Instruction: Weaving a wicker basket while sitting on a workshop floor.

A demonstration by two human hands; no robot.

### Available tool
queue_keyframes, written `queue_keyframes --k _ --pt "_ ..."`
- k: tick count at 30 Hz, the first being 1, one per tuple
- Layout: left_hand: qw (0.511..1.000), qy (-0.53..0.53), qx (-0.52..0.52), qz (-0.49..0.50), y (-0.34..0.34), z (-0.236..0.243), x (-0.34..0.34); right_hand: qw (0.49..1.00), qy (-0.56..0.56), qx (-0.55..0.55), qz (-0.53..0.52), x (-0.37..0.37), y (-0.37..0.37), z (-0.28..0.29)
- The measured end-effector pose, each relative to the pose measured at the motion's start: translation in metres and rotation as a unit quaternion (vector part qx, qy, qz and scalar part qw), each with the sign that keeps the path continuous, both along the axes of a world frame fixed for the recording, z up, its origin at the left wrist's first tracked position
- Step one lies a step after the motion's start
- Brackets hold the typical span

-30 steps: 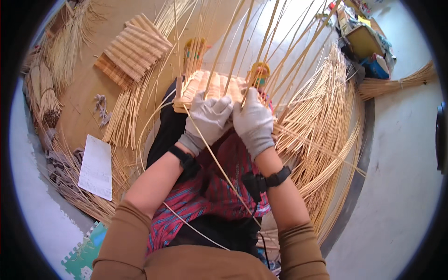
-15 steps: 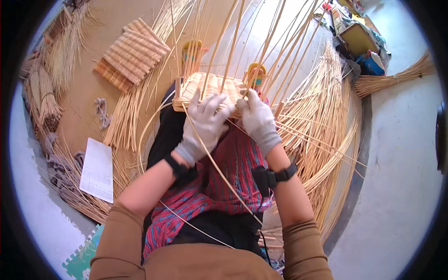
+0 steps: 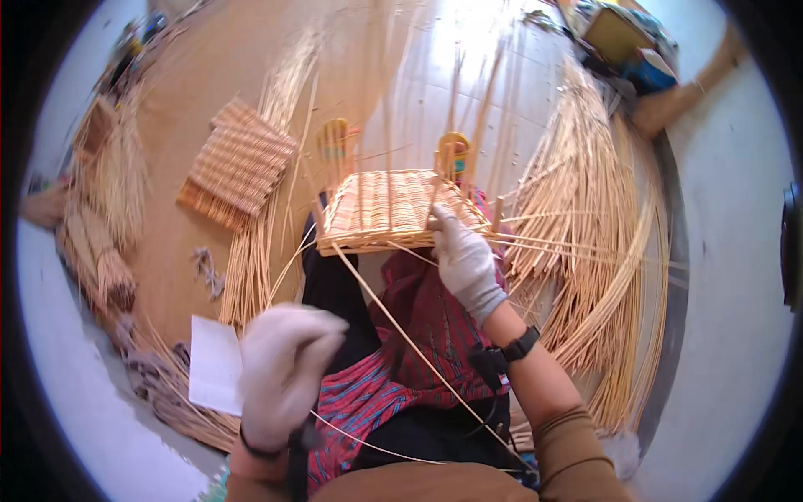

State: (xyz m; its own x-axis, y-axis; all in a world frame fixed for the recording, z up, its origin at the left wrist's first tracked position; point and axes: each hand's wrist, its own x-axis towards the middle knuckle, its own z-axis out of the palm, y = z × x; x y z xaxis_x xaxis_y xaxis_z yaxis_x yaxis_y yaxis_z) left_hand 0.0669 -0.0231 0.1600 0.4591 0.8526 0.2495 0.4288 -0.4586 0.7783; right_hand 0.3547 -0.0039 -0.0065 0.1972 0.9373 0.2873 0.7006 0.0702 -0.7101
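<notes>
A shallow wicker basket (image 3: 393, 201) with upright stakes around its edge rests on my knees. My right hand (image 3: 467, 263), in a pale glove, is closed on the basket's near edge, with its fingertips by one upright stake. My left hand (image 3: 288, 372), gloved too, hangs off to the lower left, away from the basket. It is smeared by motion; its fingers look bent, and I can make out nothing in them. A long wicker rod (image 3: 393, 322) runs from the basket's near left corner down across my lap. Thinner rods stick out at the right corner.
Large bundles of rods (image 3: 577, 184) lie on the right, with another bundle (image 3: 259, 251) at left. Flat woven panels (image 3: 242, 159) are stacked on the floor beside it. A white sheet of paper (image 3: 213, 364) lies near my left hand. Boxes and bags (image 3: 623, 46) stand far right.
My left hand has left the basket and swung down and left. My right hand stays at the basket's near edge. The view has shifted, showing more of the basket's woven base.
</notes>
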Motion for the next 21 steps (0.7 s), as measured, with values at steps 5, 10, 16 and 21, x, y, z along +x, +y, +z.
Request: queue_keyframes --k 5,10,16,21 --pt "0.797 -0.445 0.066 -0.402 -0.029 0.029 -0.011 0.998 -0.053 0.027 -0.020 -0.015 0.015 -0.005" --pt "0.773 -0.462 0.131 -0.413 -0.021 0.047 0.021 0.998 -0.041 0.018 -0.036 -0.010 0.010 -0.006" --pt "0.769 -0.467 0.161 -0.406 -0.022 0.048 0.025 0.998 -0.034 0.006 -0.055 -0.013 0.008 -0.004" --pt "0.772 -0.471 0.181 -0.387 -0.021 0.047 0.029 0.997 -0.041 0.039 -0.044 -0.017 0.011 -0.008"
